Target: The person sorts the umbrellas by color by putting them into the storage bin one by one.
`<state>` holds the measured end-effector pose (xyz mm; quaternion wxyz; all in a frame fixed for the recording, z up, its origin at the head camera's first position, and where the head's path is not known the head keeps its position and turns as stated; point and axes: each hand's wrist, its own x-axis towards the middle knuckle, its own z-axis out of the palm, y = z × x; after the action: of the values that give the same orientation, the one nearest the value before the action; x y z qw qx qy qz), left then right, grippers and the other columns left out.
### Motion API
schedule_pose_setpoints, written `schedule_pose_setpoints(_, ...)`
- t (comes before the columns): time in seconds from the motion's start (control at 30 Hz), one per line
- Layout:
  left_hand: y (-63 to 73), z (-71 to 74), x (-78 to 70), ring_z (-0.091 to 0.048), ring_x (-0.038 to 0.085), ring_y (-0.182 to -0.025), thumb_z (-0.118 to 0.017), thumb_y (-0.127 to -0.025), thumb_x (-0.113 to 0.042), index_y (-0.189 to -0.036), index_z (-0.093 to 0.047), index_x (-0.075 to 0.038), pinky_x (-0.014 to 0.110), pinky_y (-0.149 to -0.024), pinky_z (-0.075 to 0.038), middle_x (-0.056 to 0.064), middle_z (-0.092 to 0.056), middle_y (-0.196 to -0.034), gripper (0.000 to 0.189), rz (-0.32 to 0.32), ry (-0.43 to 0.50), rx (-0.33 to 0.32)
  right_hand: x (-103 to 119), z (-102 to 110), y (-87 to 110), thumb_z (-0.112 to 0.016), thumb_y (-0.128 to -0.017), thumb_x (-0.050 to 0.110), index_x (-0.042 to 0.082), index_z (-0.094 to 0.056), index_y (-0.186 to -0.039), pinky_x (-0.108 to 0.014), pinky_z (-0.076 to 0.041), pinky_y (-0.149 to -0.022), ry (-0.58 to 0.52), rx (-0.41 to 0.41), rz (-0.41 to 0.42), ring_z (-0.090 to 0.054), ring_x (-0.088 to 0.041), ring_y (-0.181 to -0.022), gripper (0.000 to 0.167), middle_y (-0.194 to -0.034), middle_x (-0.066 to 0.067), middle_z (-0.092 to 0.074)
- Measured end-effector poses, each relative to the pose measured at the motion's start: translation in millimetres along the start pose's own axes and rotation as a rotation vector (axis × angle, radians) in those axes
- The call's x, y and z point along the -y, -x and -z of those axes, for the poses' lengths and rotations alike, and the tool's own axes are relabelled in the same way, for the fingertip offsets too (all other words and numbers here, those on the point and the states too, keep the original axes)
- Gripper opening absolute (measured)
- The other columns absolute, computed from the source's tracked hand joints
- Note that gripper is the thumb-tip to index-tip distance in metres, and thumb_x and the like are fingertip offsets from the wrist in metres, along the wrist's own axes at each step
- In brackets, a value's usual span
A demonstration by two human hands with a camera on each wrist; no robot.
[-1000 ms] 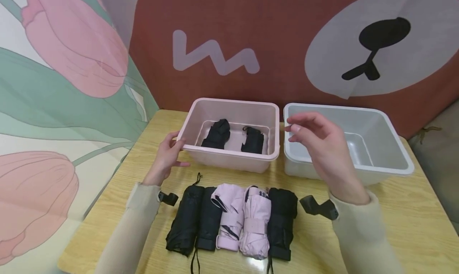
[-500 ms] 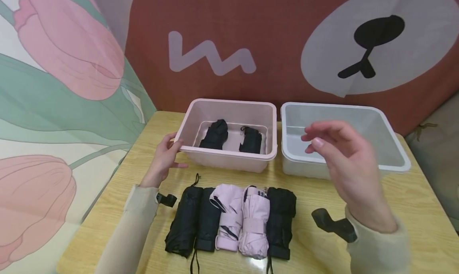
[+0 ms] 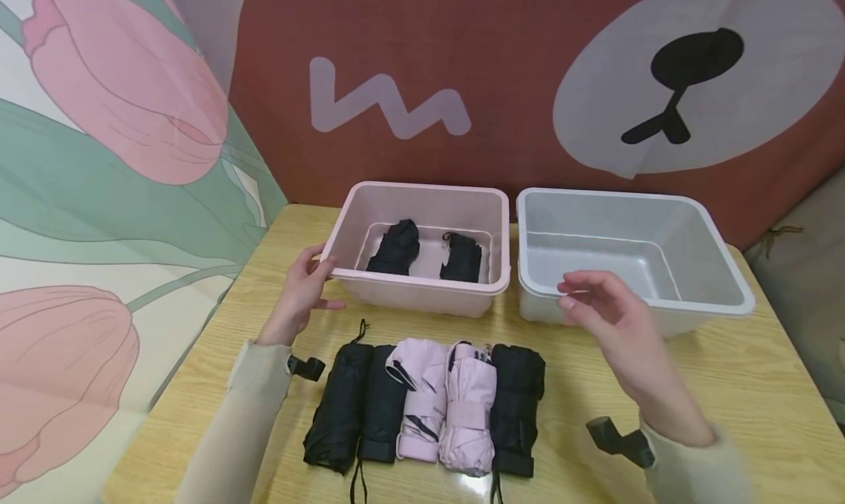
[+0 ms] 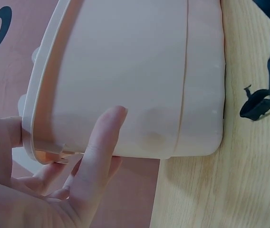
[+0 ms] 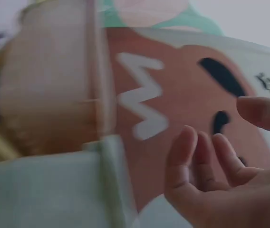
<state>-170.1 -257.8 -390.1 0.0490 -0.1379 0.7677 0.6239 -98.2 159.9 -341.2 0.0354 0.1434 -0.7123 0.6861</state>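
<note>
Right now, a person's left hand (image 3: 293, 295) grips the pale pink bin (image 3: 422, 295) at its front left corner, the fingers and thumb pinching the rim; in the left wrist view, one finger lies extended beside the bin's outer wall. The right hand (image 3: 614, 328) is raised near the front rim of the pale grey bin (image 3: 620, 218), its fingers loosely bent and the thumb well apart from them. How high it hangs over that rim I cannot tell.

Both bins stand side by side on the wooden worktop (image 3: 198, 401), with a narrow gap between them. Inside the pink one lie two folded black umbrellas, one on the left (image 3: 396, 249) and one on the right (image 3: 462, 258), apart from each other. Nearer the person, five folded umbrellas lie in a close row: a black one (image 3: 339, 408) with a cord loop at its far end, a second black one (image 3: 385, 405), a pink one with dark trim (image 3: 425, 401), another pink one (image 3: 470, 408) and a black one at the right end (image 3: 519, 408). Behind the bins hangs a brown bear print (image 3: 515, 71); left of it is a tulip print (image 3: 132, 93).
</note>
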Motion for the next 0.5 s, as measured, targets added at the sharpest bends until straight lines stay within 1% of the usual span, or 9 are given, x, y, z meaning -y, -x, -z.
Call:
schedule_pose_setpoints(0.07,0.0,0.1,0.3,-0.046,0.037,-0.129,-0.048,-0.101,-0.030,-0.148,-0.030,-0.018,0.045,-0.066,-0.062,0.016,-0.041,-0.148,0.051,0.000,-0.002,0.000,-13,2,4.9,-0.059,-0.095,0.007,0.000,-0.052,-0.124,-0.016,-0.056,-0.076,0.170,0.029,-0.099,-0.059,-0.002,-0.099,0.030,-0.119,0.000,-0.059)
schedule_pose_setpoints(0.13,-0.3,0.0,0.5,-0.047,0.037,-0.129,-0.048,-0.101,-0.030,-0.148,-0.031,-0.018,0.045,-0.066,-0.062,0.016,-0.042,-0.147,0.051,0.000,-0.002,-0.002,-27,2,9.4,-0.060,-0.096,0.016,-0.001,-0.047,-0.130,-0.019,-0.056,-0.077,0.320,0.063,-0.179,-0.059,-0.009,-0.104,0.040,-0.125,-0.007,-0.056)
schedule_pose_setpoints(0.2,0.0,0.0,0.2,-0.047,0.036,-0.129,-0.048,-0.101,-0.030,-0.148,-0.031,-0.018,0.045,-0.066,-0.062,0.016,-0.042,-0.147,0.051,0.001,-0.002,-0.003,-40,1,14.0,-0.062,-0.095,0.023,-0.002,-0.042,-0.135,-0.024,-0.056,-0.077,0.419,0.096,-0.248,-0.059,-0.019,-0.108,0.051,-0.128,-0.015,-0.054)
schedule_pose_setpoints(0.23,0.1,-0.1,0.1,-0.047,0.036,-0.129,-0.048,-0.101,-0.030,-0.148,-0.031,-0.018,0.045,-0.066,-0.062,0.016,-0.042,-0.147,0.051,0.001,-0.002,-0.004,-46,0,16.3,-0.063,-0.094,0.027,-0.001,-0.040,-0.137,-0.026,-0.056,-0.077,0.450,0.112,-0.283,-0.058,-0.025,-0.109,0.057,-0.130,-0.021,-0.052)
schedule_pose_setpoints(0.3,0.4,-0.2,-0.2,-0.047,0.036,-0.129,-0.048,-0.101,-0.030,-0.148,-0.031,-0.018,0.045,-0.066,-0.062,0.016,-0.042,-0.147,0.051,0.002,-0.003,-0.006,-57,-3,21.2,-0.066,-0.092,0.032,-0.001,-0.035,-0.140,-0.032,-0.056,-0.077,0.494,0.139,-0.348,-0.056,-0.038,-0.110,0.066,-0.131,-0.025,-0.051)
schedule_pose_setpoints(0.43,0.4,-0.8,-0.1,-0.047,0.036,-0.128,-0.048,-0.101,-0.030,-0.147,-0.031,-0.018,0.045,-0.066,-0.062,0.015,-0.042,-0.148,0.051,0.000,-0.003,-0.009,-71,-7,29.8,-0.068,-0.088,0.041,0.000,-0.027,-0.146,-0.042,-0.058,-0.081,0.527,0.191,-0.470,-0.056,-0.041,-0.113,0.082,-0.135,-0.029,-0.047)
schedule_pose_setpoints(0.5,0.3,-1.0,0.2,-0.047,0.036,-0.129,-0.048,-0.101,-0.030,-0.148,-0.031,-0.017,0.045,-0.066,-0.062,0.016,-0.041,-0.148,0.051,-0.001,-0.001,-0.009,-76,-9,32.9,-0.069,-0.087,0.043,-0.001,-0.024,-0.147,-0.045,-0.058,-0.084,0.536,0.212,-0.496,-0.056,-0.043,-0.113,0.087,-0.136,-0.031,-0.046)
